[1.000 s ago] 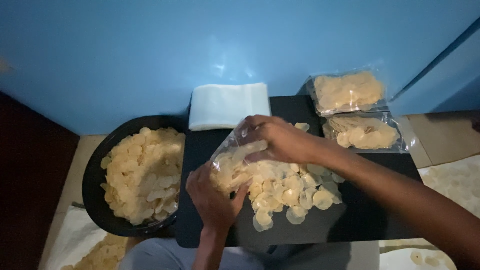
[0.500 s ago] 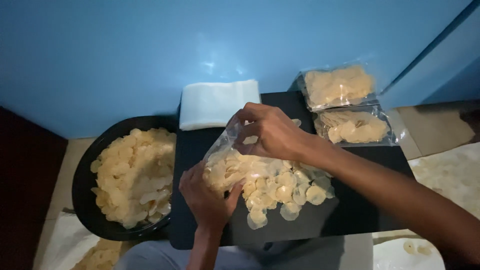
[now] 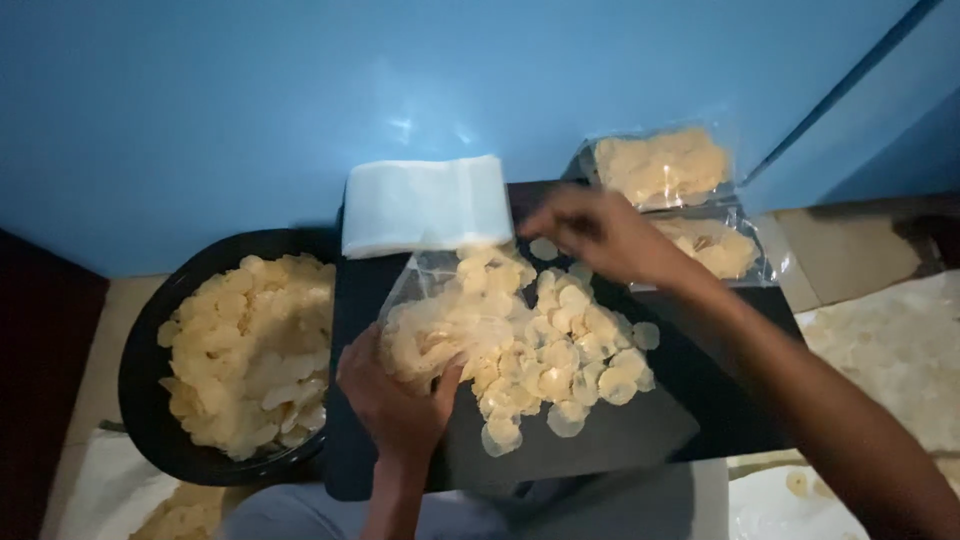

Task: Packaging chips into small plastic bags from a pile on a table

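Chips (image 3: pixel 560 345) heaped mid-board on the black board (image 3: pixel 640 440), within easy reach. Left hand (image 3: pixel 400 400) near the front edge, clenched on a clear bag (image 3: pixel 440 320), keeping its mouth toward the pile. Right hand (image 3: pixel 600 235) by the back edge, loosely curled over stray chips; grasp unclear.

Black bowl (image 3: pixel 150 400) of chips, stacked clear bags (image 3: pixel 425 203), blue wall (image 3: pixel 200 100).

Home floor snack-packing spot: chip basin (image 3: pixel 150 400), filled bags (image 3: pixel 660 165).
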